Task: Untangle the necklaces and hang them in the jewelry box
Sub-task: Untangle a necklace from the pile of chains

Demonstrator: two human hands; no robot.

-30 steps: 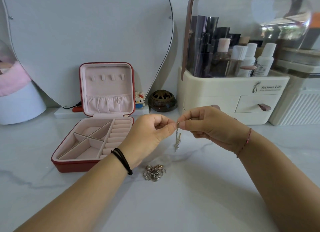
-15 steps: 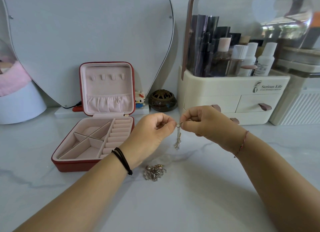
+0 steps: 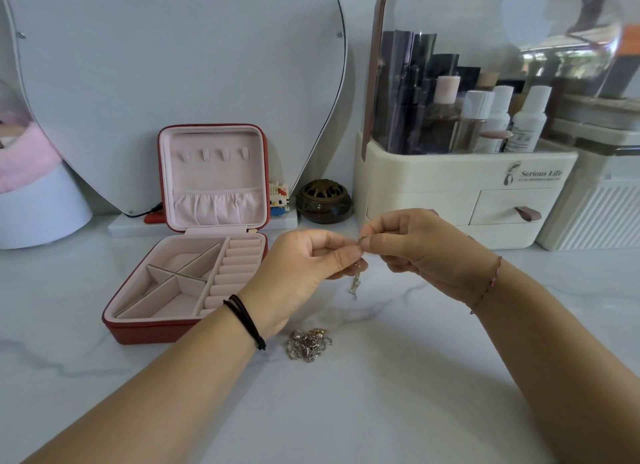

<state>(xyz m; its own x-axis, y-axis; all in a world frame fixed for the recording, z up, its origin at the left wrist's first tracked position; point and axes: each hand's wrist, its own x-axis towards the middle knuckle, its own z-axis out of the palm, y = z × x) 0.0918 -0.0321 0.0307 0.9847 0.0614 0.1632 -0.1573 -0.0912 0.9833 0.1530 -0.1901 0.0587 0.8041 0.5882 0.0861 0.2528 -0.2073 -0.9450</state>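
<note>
Left hand (image 3: 304, 266) and right hand (image 3: 415, 252) fingertip to fingertip, fingers curled, both pinching one thin silver necklace (image 3: 356, 283); short length dangling just below the pinch. Tangled heap of chains (image 3: 308, 344) on the marble top (image 3: 381, 394), below the left fingers, beside that wrist. Open jewelry box (image 3: 138, 333) left of the fingers, lid upright.

Single head-worn wide-angle view, facing forward and down, close over white marble tabletop (image 3: 381, 411), with open red pink-lined jewelry box (image 3: 145, 333) left of centre.
</note>
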